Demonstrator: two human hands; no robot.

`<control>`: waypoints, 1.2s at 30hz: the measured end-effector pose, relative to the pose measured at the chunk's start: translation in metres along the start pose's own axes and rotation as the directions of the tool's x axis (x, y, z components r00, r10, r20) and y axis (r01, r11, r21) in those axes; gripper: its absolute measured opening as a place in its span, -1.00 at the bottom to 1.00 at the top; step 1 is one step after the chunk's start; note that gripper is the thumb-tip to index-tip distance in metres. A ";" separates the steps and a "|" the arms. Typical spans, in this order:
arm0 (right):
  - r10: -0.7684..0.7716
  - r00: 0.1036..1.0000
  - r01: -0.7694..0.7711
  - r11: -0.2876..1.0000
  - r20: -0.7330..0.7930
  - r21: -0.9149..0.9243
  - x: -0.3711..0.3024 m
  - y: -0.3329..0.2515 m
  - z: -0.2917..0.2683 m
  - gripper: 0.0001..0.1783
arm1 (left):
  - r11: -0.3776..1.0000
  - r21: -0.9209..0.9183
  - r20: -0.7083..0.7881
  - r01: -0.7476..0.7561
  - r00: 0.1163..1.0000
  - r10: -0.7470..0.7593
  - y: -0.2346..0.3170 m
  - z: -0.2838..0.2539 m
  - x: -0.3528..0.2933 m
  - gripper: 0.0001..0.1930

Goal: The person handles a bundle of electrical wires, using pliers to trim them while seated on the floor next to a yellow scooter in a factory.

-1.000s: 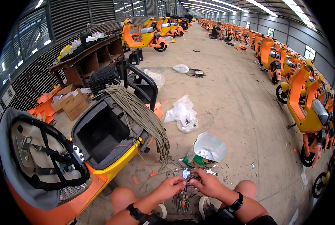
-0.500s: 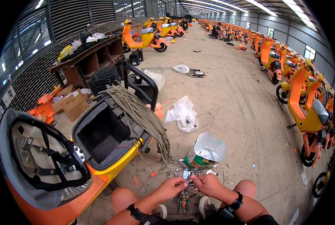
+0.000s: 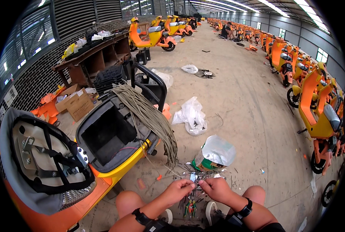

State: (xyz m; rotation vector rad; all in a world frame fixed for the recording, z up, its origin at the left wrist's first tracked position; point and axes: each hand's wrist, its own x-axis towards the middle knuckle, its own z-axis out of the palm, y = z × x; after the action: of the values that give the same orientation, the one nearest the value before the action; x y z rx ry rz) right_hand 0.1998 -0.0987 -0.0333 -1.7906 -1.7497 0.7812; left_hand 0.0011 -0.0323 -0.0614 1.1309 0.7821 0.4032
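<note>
My left hand and my right hand are closed in pinches, fingertips facing each other a short way apart. What they pinch is too small to make out. Below and beyond them, thin dark strips and small bits lie scattered on the floor, with a pale rectangular piece among them. Pliers with green and red handles rest on the floor between my shoes. Just past my hands stands a green bucket with a clear plastic bag over its opening.
At my left is an orange and yellow scooter with an open seat, its storage box exposed. A bundle of grey-green cables drapes over its edge. White plastic bags lie ahead. Rows of scooters line the right side.
My hands stay close together in pinches, and the left fingertips have risen slightly. The whole view has shifted a little; the things around have not visibly moved.
</note>
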 end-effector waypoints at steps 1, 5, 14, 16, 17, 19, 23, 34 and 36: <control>0.026 1.000 -0.026 0.999 -0.003 0.029 -0.001 0.007 0.005 -0.60 | 0.999 0.030 -0.006 -0.013 1.000 0.013 0.001 0.001 0.001 -0.81; 0.176 0.980 -0.185 0.978 0.095 0.100 -0.001 0.007 0.003 -0.63 | 0.993 0.096 -0.032 -0.062 0.997 0.065 -0.005 0.001 0.005 -0.82; -0.205 0.977 0.213 0.956 -0.062 0.199 -0.002 -0.001 0.002 -0.78 | 0.992 -0.116 0.007 0.045 0.999 -0.045 -0.010 -0.003 0.009 -0.83; -0.120 0.988 0.135 0.975 -0.096 0.175 0.000 -0.005 0.002 -0.76 | 0.995 -0.098 -0.016 0.022 1.000 -0.024 -0.008 -0.004 0.010 -0.82; -0.076 0.991 0.094 0.982 -0.113 0.164 0.001 -0.007 0.003 -0.74 | 0.998 -0.065 -0.041 -0.009 0.999 0.006 -0.011 -0.003 0.010 -0.82; 0.027 0.994 -0.016 0.995 -0.103 0.102 0.005 0.009 0.008 -0.67 | 0.997 -0.009 -0.076 -0.080 0.994 0.079 -0.009 0.003 0.010 -0.79; 0.242 0.970 -0.228 0.943 -0.030 0.241 0.009 0.005 0.009 -0.49 | 0.988 0.036 -0.123 -0.151 0.980 0.155 -0.010 0.000 0.018 -0.77; -0.108 0.974 0.162 0.947 -0.200 0.278 0.015 0.017 0.021 -0.65 | 0.982 -0.155 -0.104 -0.107 0.990 0.091 -0.021 0.004 0.044 -0.83; -0.125 0.968 0.158 0.977 -0.217 0.142 0.013 0.024 0.016 -0.72 | 0.991 -0.075 -0.071 -0.108 0.992 0.103 -0.020 0.010 0.047 -0.83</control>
State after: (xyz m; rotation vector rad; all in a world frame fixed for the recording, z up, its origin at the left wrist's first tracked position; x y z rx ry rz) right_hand 0.2049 -0.0869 -0.0622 -1.5624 -1.6122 0.6319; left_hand 0.0383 -0.0158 -0.0937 1.0922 0.7601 0.5582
